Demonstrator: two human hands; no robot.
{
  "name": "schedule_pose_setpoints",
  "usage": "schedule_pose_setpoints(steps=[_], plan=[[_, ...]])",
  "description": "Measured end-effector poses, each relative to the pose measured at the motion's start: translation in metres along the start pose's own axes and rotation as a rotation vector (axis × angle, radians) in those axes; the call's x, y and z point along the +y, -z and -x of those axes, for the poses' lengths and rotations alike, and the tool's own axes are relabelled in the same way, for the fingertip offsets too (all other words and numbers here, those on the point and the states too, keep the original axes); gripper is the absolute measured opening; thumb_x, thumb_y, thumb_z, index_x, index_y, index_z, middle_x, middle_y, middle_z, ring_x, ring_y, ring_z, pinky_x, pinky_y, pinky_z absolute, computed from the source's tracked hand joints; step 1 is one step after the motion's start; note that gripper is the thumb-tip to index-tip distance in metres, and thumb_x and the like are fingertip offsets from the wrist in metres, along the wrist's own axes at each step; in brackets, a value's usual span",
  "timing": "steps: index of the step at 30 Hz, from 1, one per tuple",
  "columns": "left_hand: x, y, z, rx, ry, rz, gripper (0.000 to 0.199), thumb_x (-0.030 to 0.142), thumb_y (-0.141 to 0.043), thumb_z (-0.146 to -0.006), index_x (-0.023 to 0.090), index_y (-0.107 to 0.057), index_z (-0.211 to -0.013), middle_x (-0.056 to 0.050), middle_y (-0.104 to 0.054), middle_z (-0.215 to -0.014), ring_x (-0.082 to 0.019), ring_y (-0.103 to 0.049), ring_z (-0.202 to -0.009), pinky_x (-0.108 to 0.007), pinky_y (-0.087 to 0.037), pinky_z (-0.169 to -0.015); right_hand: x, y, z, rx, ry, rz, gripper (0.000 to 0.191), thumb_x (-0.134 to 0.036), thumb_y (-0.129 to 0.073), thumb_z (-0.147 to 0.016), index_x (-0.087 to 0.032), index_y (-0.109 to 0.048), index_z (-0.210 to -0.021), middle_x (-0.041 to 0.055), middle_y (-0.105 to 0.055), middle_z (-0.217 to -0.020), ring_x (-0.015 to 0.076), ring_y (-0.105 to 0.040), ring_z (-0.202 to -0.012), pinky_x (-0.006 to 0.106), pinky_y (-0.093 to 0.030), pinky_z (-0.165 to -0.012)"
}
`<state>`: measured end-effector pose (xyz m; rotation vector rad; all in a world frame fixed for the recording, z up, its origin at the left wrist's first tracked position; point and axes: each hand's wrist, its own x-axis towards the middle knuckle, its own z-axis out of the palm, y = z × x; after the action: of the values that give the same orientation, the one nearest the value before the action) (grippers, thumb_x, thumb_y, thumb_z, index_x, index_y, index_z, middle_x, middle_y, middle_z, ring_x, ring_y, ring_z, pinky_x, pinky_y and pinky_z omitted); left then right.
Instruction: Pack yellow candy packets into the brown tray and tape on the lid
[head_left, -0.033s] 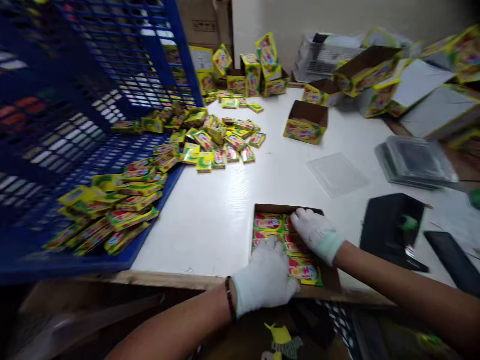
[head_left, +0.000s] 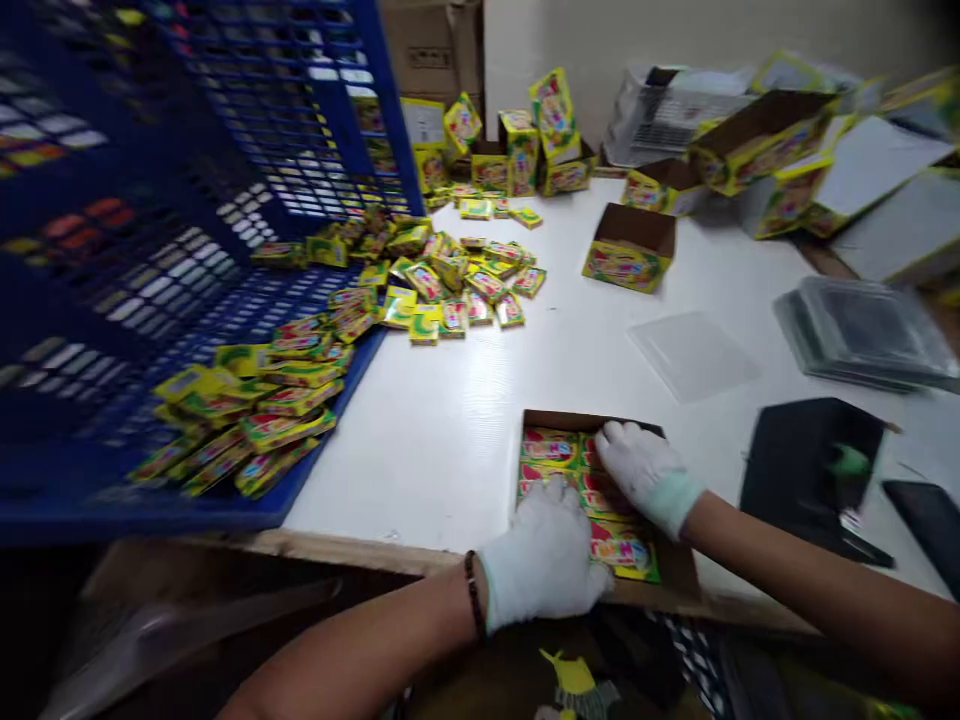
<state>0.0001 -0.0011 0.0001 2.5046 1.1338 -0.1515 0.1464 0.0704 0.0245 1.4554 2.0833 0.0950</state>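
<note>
An open shallow cardboard box [head_left: 679, 575] lies at the table's front edge with rows of small yellow-and-green printed packs [head_left: 619, 548] inside. My left hand [head_left: 551, 550], in a white knit glove, rests over the packs on the near left; its fingers reach forward and its thumb is spread to the right. In a matching glove, my right hand [head_left: 637, 465] lies on the packs at the back right, fingertips against them near the far wall. Both hands hide part of the rows. I see nothing lifted in either hand.
A blue plastic crate [head_left: 262, 515] lies tipped at the left, with many packs spilling onto the white table [head_left: 420, 430]. Open printed cartons [head_left: 630, 260] stand behind. To the right are a clear lid [head_left: 694, 355], stacked plastic containers [head_left: 870, 325], a black holder [head_left: 802, 480] and a phone [head_left: 926, 525].
The view has swung slightly left, so the scene sits farther right. Both hands keep nearly the same place on the packs in the box.
</note>
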Motion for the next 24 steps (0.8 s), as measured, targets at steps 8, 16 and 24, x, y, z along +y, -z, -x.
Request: schedule_pose_setpoints(steps=[8,16,24], plan=[[0.002,-0.015,-0.003,-0.02,-0.002,-0.041,0.078,0.066,-0.028,-0.091,0.003,-0.06,-0.125,-0.024,-0.051,-0.129,-0.042,-0.044,-0.122,-0.05,-0.042,-0.098,-0.011,-0.032,-0.004,0.047,0.124,0.192,0.064,0.004,-0.021,-0.088,-0.016,-0.056,-0.138,0.0181,-0.06,-0.118,0.0321,-0.062,-0.103,0.044,-0.052,-0.083],[-0.111,0.006,0.049,1.035,0.125,0.038,0.037,0.04,-0.046,-0.093,0.012,-0.062,-0.112,-0.014,-0.062,-0.113,-0.024,-0.059,-0.101,-0.038,-0.048,-0.094,0.005,-0.086,-0.007,0.138,0.168,0.065,0.073,0.003,-0.032,-0.083,-0.037,-0.052,-0.14,0.011,-0.039,-0.151,0.0348,-0.04,-0.137,0.055,-0.041,-0.103],[-0.296,0.023,0.129,0.635,1.253,0.113,0.086,0.071,-0.061,-0.072,0.008,-0.055,-0.13,-0.027,-0.053,-0.123,-0.05,-0.047,-0.115,-0.07,-0.032,-0.09,-0.01,-0.044,0.008,-0.114,0.116,0.011,0.076,-0.003,-0.045,-0.08,-0.019,-0.033,-0.153,0.0171,-0.018,-0.16,0.0442,-0.023,-0.143,0.059,-0.033,-0.109]])
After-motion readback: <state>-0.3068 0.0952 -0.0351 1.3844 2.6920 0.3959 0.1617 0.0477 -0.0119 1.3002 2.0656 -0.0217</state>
